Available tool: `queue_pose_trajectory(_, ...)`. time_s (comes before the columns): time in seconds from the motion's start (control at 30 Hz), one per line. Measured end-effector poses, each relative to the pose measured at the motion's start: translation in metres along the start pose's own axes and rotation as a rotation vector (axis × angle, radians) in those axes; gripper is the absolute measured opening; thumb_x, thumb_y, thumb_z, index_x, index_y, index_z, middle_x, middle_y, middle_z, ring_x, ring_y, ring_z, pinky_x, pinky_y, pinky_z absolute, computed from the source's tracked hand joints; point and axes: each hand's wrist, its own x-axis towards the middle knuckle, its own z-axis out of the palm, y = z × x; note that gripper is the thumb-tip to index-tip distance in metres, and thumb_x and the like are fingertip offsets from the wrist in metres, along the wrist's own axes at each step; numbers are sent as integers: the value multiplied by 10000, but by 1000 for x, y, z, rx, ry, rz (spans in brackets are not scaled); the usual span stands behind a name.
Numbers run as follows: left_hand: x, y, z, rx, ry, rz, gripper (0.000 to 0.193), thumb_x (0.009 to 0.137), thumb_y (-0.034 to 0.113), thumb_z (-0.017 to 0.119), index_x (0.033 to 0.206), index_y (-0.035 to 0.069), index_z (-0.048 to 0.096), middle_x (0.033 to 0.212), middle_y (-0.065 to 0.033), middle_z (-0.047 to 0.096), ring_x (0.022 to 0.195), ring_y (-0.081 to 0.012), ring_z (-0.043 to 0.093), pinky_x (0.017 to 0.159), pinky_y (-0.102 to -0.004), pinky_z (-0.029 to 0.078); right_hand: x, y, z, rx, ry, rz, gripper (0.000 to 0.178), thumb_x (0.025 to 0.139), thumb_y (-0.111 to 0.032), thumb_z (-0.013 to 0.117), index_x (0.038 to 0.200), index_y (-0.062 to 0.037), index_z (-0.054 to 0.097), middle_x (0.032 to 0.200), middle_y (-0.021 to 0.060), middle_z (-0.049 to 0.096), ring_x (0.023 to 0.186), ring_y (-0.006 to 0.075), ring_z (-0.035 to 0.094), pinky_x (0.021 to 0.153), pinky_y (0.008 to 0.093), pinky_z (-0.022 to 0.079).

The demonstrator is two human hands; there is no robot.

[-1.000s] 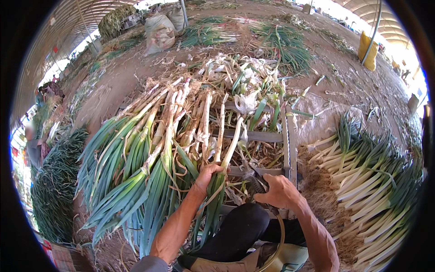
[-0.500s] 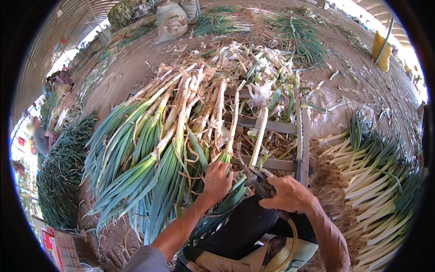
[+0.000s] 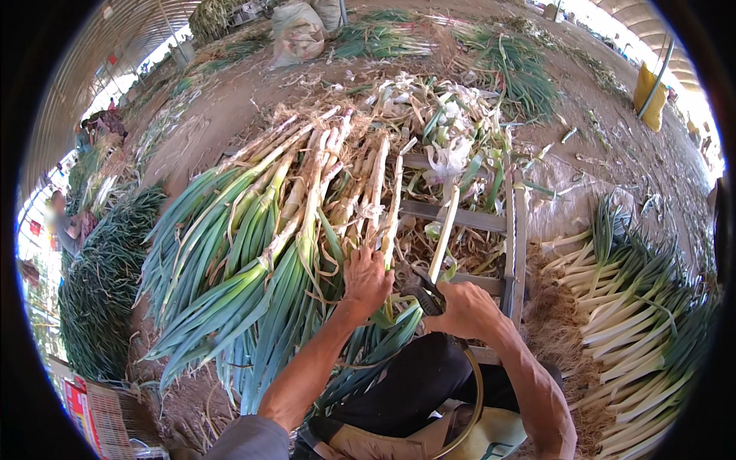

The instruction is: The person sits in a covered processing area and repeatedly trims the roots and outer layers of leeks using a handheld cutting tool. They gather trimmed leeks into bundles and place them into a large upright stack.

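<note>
My left hand (image 3: 366, 282) is closed round a leek (image 3: 392, 201) at the right edge of a pile of unpeeled leeks (image 3: 264, 230). The pile has dry, brownish outer skins, roots pointing away and green leaves towards me. In my right hand (image 3: 469, 308) is a dark air blow gun (image 3: 426, 295), its nozzle pointing left towards the stalks by my left hand. Just beyond my right fingers a pale, bare leek stalk (image 3: 446, 230) stretches away; whether those fingers touch it, I cannot tell. A yellowish hose (image 3: 477, 391) curves down from the gun over my lap.
A metal frame (image 3: 512, 230) lies before me, with peeled skins (image 3: 452, 157) over its far part. To the right, cleaned leeks (image 3: 625, 330) lie in a row. Green leaves (image 3: 111, 291) are heaped at left, near a person (image 3: 67, 230). Sacks (image 3: 297, 34) stand at the back.
My left hand has moved slightly up and away along the stalks. My right hand has shifted a little away with the blow gun, whose nozzle now points more to the left.
</note>
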Motion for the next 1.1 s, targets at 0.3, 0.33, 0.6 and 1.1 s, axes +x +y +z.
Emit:
queue_pose_trajectory(0.3, 40, 7, 14, 114, -4, -90, 663, 692, 231, 850, 1223, -41, 561, 1365, -232, 467, 1242, -407, 469, 998, -534, 409, 44, 7, 6, 52, 82, 59, 541, 672, -352, 780, 965, 84, 648, 769, 269, 663, 761, 419, 677, 737, 482, 532)
queue_pose_trajectory(0.33, 44, 8, 15, 97, -11, -119, 650, 689, 239, 851, 1204, -40, 569, 1343, -224, 486, 1233, -405, 480, 989, -531, 420, 48, 9, 7, 54, 108, 56, 533, 671, -353, 780, 971, 69, 654, 776, 259, 670, 769, 407, 681, 740, 478, 533)
queue_pose_trajectory(0.6, 27, 19, 36, -76, 8, -129, 396, 687, 207, 737, 989, -16, 611, 1122, -230, 596, 1051, -437, 587, 911, -533, 488, 52, 30, -2, 72, 187, 121, 526, 653, -372, 775, 930, 63, 667, 770, 235, 677, 743, 386, 670, 708, 464, 528)
queue_pose_trajectory(1.1, 37, -28, 47, -648, -114, -134, 252, 864, 183, 614, 1058, 29, 569, 950, -251, 659, 936, -453, 625, 820, -523, 477, 100, 29, -10, 59, 203, 184, 493, 691, -339, 764, 932, 78, 661, 773, 242, 673, 738, 379, 675, 698, 465, 527)
